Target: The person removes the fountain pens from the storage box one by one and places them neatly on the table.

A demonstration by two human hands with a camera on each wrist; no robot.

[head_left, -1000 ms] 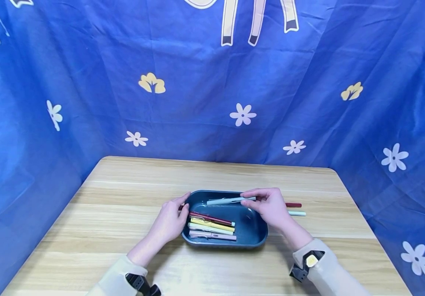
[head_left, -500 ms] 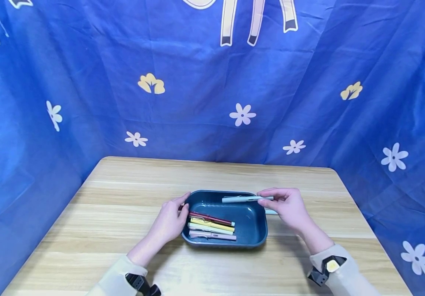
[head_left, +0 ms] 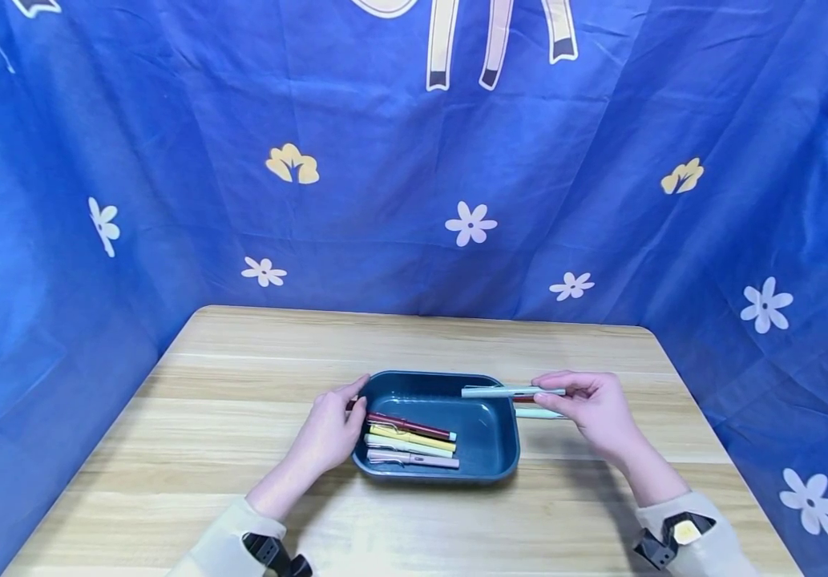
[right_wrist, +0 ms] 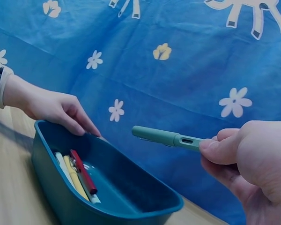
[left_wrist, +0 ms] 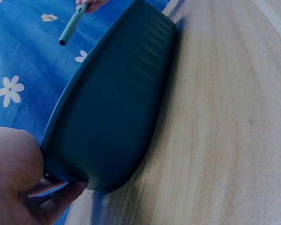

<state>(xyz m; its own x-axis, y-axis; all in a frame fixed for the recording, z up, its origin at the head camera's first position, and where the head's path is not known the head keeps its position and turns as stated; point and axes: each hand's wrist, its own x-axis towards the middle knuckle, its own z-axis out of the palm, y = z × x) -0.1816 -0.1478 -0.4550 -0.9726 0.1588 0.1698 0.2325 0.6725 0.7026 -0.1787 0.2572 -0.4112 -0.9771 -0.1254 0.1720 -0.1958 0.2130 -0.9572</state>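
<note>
While the left grip (head_left: 329,426) pinches the wall of a dark teal tray (head_left: 486,437) in the head view, the right grip (head_left: 591,407) pinches a slim pale-green pen (head_left: 491,392) above the tray's right end. From the left wrist, the pen's tip (left_wrist: 62,42) looks round and dark. From the right wrist, it shows a dark oval window (right_wrist: 187,140)

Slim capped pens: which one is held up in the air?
The pale blue-green capped pen, pinched in the right hand; four other pens lie inside the dark teal plastic box, two more pens on the wooden table.
</note>
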